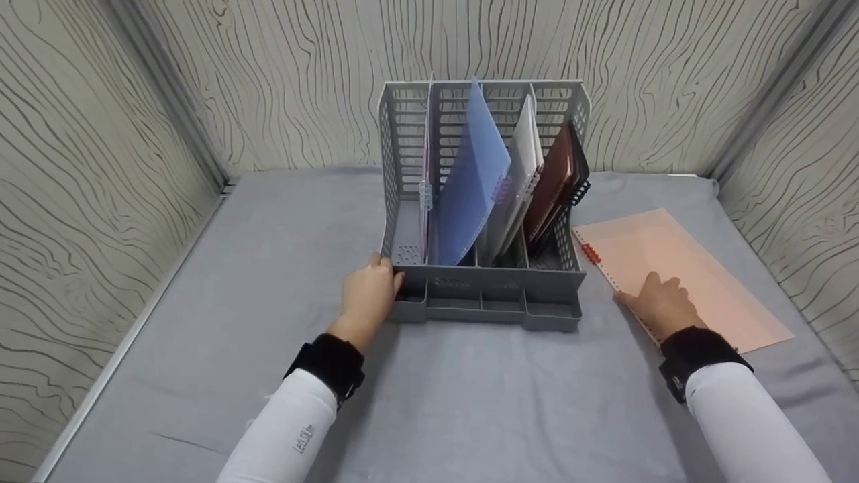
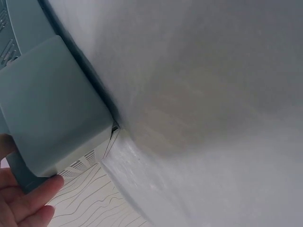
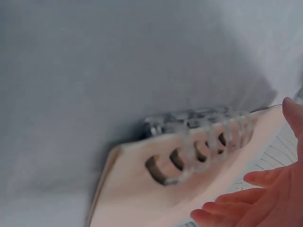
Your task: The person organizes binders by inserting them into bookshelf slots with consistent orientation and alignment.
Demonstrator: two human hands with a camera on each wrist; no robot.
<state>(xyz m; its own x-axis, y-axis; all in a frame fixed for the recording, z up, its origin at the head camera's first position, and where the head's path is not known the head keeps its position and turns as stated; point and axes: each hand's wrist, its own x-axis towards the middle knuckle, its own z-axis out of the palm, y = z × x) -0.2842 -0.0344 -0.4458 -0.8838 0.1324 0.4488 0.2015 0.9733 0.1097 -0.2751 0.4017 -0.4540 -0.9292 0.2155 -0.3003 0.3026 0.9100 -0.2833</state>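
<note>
Your left hand [image 1: 366,295] curls its fingers [image 2: 35,196] round the front-left corner of the slotted grey plastic file rack [image 1: 483,288] on the grey cloth counter [image 1: 268,268], your right hand [image 1: 661,303] rests flat, fingers relaxed, on the thin peach ring-bound notebook [image 1: 698,268] just right of it.

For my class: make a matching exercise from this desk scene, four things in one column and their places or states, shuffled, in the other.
Things:
1. left hand
2. right hand
3. blue folder
4. dark red folder

Places or states:
A. leans in a middle slot
B. stands in the rightmost slot
C. rests on the pink notebook
D. holds the grey file rack at its front left corner

Pairs: 1-D, 2-C, 3-A, 4-B
</note>
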